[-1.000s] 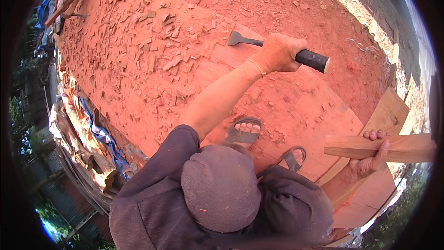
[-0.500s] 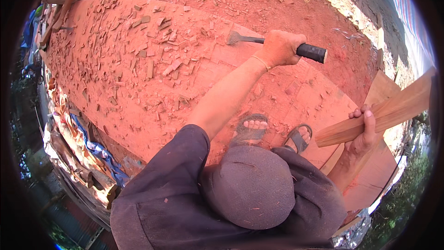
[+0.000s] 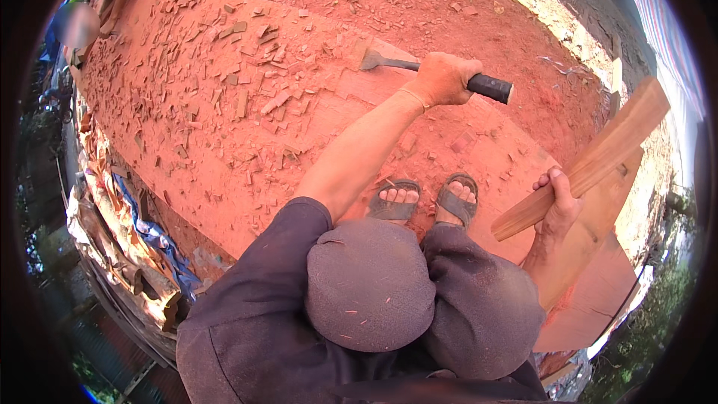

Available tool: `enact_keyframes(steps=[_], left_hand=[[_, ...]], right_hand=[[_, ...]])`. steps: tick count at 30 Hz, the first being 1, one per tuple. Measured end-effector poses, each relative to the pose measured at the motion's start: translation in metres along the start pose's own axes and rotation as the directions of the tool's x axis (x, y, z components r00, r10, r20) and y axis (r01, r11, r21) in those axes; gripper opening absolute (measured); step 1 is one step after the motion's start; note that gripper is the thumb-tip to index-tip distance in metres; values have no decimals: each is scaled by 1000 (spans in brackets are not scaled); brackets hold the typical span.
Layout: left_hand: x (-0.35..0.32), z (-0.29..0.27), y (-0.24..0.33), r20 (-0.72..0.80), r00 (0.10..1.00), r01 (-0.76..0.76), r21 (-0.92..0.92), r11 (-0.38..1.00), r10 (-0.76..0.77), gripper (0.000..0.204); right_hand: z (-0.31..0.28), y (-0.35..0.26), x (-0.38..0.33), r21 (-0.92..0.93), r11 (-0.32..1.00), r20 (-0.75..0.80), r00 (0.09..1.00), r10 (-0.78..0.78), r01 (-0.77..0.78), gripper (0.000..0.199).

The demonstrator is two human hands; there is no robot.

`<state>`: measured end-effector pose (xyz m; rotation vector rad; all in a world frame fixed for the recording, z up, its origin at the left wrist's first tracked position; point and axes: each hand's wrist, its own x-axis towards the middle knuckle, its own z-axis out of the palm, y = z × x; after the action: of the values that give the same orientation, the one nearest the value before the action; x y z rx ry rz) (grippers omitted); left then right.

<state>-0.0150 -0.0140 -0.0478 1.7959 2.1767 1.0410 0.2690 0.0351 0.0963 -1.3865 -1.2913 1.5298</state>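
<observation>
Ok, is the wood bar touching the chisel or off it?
Off it: the right hand holds the wood bar with a clear gap to the chisel, which the left hand grips.

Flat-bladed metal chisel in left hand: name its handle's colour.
The cylindrical handle is black; head view shows it best.

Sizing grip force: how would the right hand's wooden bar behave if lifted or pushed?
Probably stiff: the wooden bar looks thick and straight. It may tip outward: the right hand grips nearer one end. Flat faces should resist rolling.
</observation>
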Motion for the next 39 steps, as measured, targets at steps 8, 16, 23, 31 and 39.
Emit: enact_keyframes(steps=[8, 16, 23, 31, 39], left_hand=[[-6, 5, 3, 122, 992, 2, 66, 998, -10, 14], [-13, -2, 7, 156, 986, 50, 77, 996, -62, 17], [-13, -5, 1, 245, 970, -29, 102, 994, 3, 21], [-34, -34, 6, 328, 941, -63, -55, 996, 78, 27], [24, -20, 21, 279, 949, -90, -209, 974, 148, 18]], right_hand=[[35, 88, 15, -406, 906, 273, 932, 240, -115, 23], [-24, 25, 27, -29, 999, 169, 985, 44, -40, 24], [23, 66, 22, -466, 885, 301, 939, 164, -5, 28], [-6, 119, -4, -507, 810, 82, 919, 385, -294, 39], [-1, 120, -10, -259, 784, -69, 821, 567, -563, 37]])
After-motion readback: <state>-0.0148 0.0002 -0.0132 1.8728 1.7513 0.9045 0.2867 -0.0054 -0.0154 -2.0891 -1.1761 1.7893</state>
